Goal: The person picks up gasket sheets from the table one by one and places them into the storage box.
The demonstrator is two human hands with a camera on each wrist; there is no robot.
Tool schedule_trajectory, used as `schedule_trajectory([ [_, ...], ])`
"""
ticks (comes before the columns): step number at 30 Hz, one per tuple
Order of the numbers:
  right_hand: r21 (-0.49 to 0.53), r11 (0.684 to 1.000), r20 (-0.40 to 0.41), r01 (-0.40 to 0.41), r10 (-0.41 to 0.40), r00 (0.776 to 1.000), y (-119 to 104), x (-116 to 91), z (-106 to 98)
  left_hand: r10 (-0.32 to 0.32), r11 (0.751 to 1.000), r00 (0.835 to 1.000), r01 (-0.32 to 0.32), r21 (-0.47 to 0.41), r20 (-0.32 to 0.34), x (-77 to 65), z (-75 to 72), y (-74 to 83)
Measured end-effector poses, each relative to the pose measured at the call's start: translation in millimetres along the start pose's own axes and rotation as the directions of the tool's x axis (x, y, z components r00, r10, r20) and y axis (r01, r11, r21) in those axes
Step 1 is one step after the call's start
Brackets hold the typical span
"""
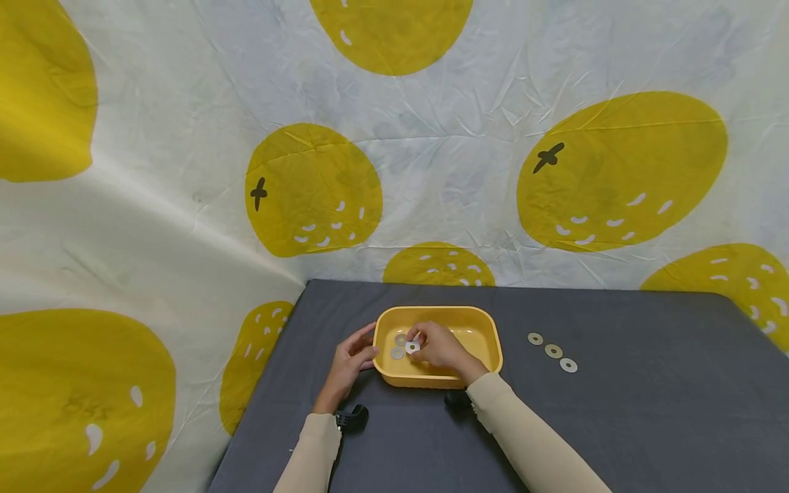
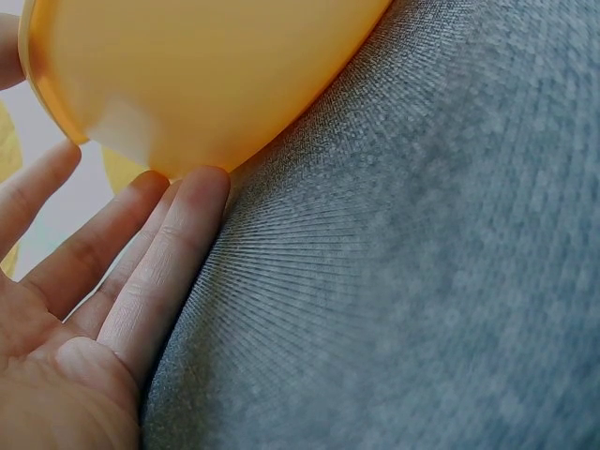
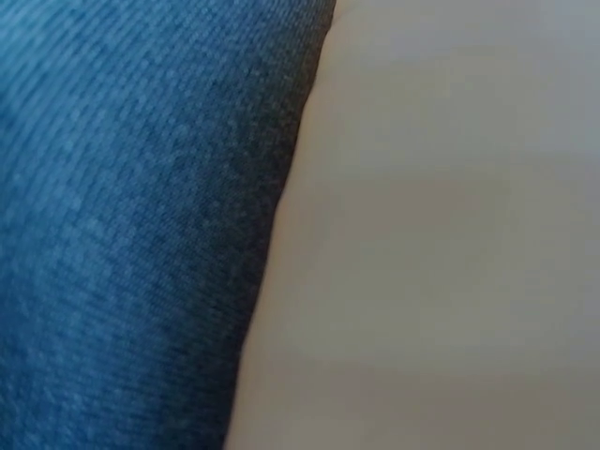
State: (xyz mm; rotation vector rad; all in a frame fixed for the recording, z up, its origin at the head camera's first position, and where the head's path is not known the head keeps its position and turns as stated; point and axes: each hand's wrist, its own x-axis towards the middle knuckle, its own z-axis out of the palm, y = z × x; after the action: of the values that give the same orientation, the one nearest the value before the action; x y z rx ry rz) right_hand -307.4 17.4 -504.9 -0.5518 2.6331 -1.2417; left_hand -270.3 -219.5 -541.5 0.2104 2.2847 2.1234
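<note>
A yellow plastic basin [image 1: 456, 381] sits on the dark table. Inside it my right hand [image 1: 440, 346] pinches a white flat washer [image 1: 412, 348] between thumb and fingertips, low over the left part of the floor. Two greyish washers, an upper washer [image 1: 401, 339] and a lower washer [image 1: 397, 353], lie beside it. My left hand [image 1: 351, 361] steadies the basin's left end. In the left wrist view its straight fingers [image 2: 155, 272] touch the basin's outer wall [image 2: 216, 84], with the thumb near the rim. The right wrist view holds only cloth and a beige sleeve [image 3: 422, 262].
Right of the basin, three flat washers lie in a slanting row on the cloth: a far washer [image 1: 529, 338], a middle washer [image 1: 547, 351] and a near washer [image 1: 561, 365]. A white curtain [image 1: 444, 192] with yellow fruit prints hangs behind the dark cloth-covered table [image 1: 647, 404].
</note>
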Motion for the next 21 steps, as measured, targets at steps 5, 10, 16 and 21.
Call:
schedule_trajectory([
  [5, 0.000, 1.000, 0.014, -0.003, 0.003, 1.000, 0.6, 0.1, -0.5, -0.011, 1.000, 1.000, 0.011, -0.020, 0.000, 0.0, -0.5, 0.6],
  [10, 0.022, 1.000, -0.010, 0.015, -0.015, 1.000, 1.6, -0.2, -0.7, -0.022, 0.999, 1.000, 0.022, -0.034, -0.001, 0.5, -1.0, 1.7],
  [16, 0.166, 0.985, -0.080, 0.037, -0.024, 0.996, -3.6, -6.4, -9.0, -0.039, 0.999, 0.999, 0.039, -0.032, -0.007, 0.6, -0.8, 2.6],
  [21, 0.189, 0.979, -0.160, 0.082, -0.051, 0.986, -5.1, -17.6, -32.6, -0.044, 0.999, 0.999, 0.044, -0.030, -0.007, 1.0, -0.5, 3.3],
])
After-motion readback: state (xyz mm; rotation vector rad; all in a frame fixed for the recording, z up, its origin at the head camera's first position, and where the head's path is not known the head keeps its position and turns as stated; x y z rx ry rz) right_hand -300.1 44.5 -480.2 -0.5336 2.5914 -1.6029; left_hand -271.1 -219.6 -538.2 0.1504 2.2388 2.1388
